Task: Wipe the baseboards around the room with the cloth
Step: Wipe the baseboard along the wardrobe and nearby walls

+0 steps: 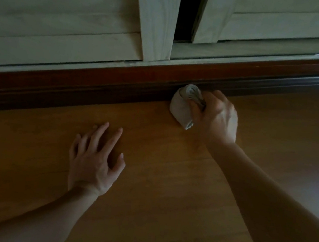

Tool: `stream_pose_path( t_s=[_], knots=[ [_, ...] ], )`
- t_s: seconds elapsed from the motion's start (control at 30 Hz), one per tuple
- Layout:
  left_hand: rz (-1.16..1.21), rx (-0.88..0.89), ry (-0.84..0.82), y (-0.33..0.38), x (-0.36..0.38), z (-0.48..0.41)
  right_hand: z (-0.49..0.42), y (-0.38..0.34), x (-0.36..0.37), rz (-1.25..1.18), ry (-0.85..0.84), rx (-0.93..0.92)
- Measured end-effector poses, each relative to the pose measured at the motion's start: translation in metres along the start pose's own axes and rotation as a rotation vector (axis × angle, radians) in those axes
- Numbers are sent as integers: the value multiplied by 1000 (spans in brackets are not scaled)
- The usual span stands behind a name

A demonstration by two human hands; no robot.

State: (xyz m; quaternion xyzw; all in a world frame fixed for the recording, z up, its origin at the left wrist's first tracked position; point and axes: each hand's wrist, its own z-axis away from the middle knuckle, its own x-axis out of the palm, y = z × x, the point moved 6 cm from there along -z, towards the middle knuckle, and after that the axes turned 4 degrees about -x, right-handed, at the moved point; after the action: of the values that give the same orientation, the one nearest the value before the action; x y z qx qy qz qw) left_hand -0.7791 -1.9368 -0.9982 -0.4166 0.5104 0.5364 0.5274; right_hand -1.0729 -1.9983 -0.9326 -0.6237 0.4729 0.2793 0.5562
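Head: pale folded cloth (182, 107) w/ creases

cloth (179, 108) partly hidden by right hand (216, 117), baseboard (78, 90) cut off both sides

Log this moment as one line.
step: baseboard wipe | right hand: grips folded cloth against baseboard | left hand: fingers spread on wood floor

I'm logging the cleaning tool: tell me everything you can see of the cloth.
The cloth is pale grey-beige soft fabric, folded into a thick wad, and layered fold edges show at its top. The right hand grips it, fingers curled round it. Its top end meets the dark reddish-brown baseboard, and its lower part seems to rest on the wooden floor. Dim light hides any dirt.
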Motion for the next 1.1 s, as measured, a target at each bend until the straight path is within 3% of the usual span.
stream_pose_path(
  t_s=[0.37, 0.57, 1.1],
  knots=[
    [-8, -14, -8, 0, 1, 1, 0, 18, -8, 16, 24, 0],
    [-1, -18, -12, 2, 0, 2, 2, 64, -27, 15, 142, 206],
    [-2, -18, -16, 0, 1, 1, 2, 43, -20, 27, 99, 98]
  ],
)
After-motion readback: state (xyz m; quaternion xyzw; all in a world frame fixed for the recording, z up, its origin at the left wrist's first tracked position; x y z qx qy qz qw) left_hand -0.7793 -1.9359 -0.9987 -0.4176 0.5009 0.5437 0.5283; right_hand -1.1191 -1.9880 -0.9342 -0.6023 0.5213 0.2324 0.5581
